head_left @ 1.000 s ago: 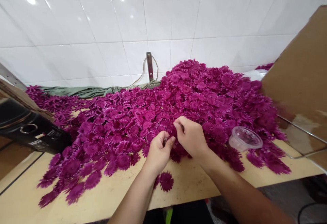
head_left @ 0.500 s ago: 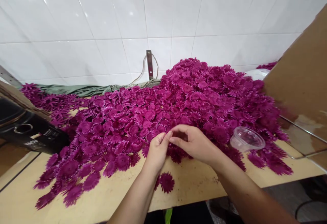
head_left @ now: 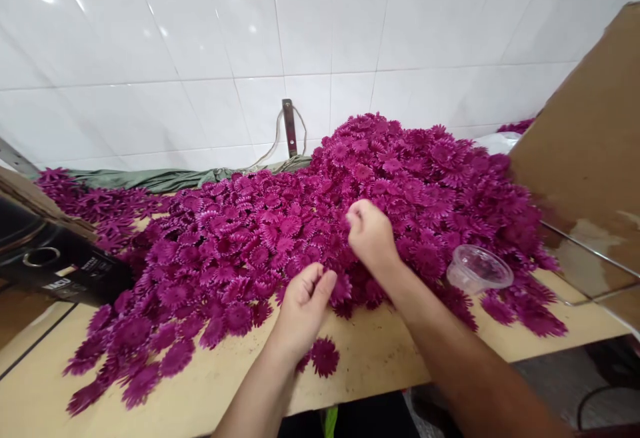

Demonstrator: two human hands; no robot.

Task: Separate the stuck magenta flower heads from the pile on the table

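Observation:
A wide heap of magenta artificial flower heads covers much of the wooden tabletop. My left hand is closed at the front of the heap, thumb pressed over curled fingers, with a magenta flower head showing just past the thumb tip. Farther in, my right hand is raised over the heap, its fingers pinched together and slightly blurred. Some magenta shows at those fingertips, but I cannot make out what they hold. A loose flower head lies on the table below my hands.
A clear plastic cup sits at the heap's right side. A cardboard sheet stands on the right, a black printed box on the left. Green cloth runs along the tiled wall, where a metal bracket is fixed.
My hands were together at the fingertips and are now apart. The right hand has moved up and inward over the heap; the left has shifted slightly down.

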